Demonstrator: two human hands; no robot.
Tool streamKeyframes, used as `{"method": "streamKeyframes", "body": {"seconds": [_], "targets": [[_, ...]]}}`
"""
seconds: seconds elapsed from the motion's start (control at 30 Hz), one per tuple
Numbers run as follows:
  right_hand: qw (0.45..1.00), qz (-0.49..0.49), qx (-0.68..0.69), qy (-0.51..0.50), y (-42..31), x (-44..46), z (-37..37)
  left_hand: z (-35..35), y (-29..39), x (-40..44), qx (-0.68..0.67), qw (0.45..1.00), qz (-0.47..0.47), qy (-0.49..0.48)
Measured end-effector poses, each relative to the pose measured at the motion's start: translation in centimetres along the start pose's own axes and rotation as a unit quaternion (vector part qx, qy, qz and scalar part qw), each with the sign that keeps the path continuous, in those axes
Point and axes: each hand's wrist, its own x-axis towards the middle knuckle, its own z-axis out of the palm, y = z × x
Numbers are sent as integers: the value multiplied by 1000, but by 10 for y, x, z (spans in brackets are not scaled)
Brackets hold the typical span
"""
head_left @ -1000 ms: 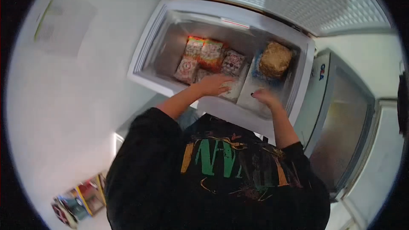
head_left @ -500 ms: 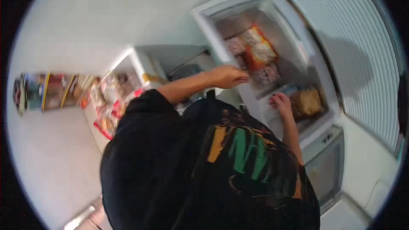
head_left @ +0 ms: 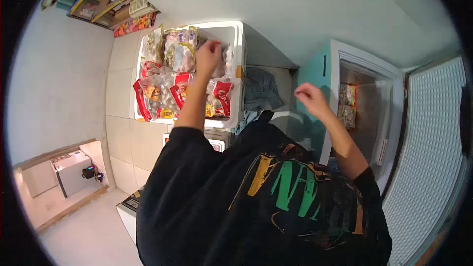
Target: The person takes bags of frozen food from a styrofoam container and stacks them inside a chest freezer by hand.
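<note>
A white foam box [head_left: 239, 44] stands to the left, filled with several plastic packs of food. Red-edged packs [head_left: 222, 96] lie along its near side, and clear packs [head_left: 180, 56] lie at the far side. My left hand [head_left: 209, 59] is over the box's far right part, its fingers curled together at the packs; whatever they hold is too small to make out. My right hand [head_left: 311, 99] hangs in the air between the box and the chest freezer [head_left: 335, 76], its thumb and fingers apart with nothing between them. Packs [head_left: 348, 116] lie inside the open freezer.
The raised freezer lid [head_left: 423, 133] fills the right side. Grey-blue cloth [head_left: 260, 88] lies between box and freezer. A shelf with goods [head_left: 98, 0] is at the upper left. A white device [head_left: 71, 172] sits in a recess at the lower left.
The view has turned left, from the freezer to the foam box. My left hand has gone from the freezer to above the packs in the box. My right hand has left the freezer.
</note>
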Motion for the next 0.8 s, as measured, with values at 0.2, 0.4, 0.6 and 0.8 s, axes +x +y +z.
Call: {"method": "streamKeyframes", "body": {"seconds": [0.2,0.4,0.6,0.8], "targets": [[954,-115,-229,-154,-56,82,75,14,-70,56,376,894,-99,-224],[861,-193,-408,-232,-38,126,120,63,-148,50,322,881,-257,-234],[818,-219,-448,-287,-37,122,142,85,-192,38,436,842,-217,-230],[838,-176,-402,-325,-33,131,137,62,-146,52,371,856,-228,-278]]}}
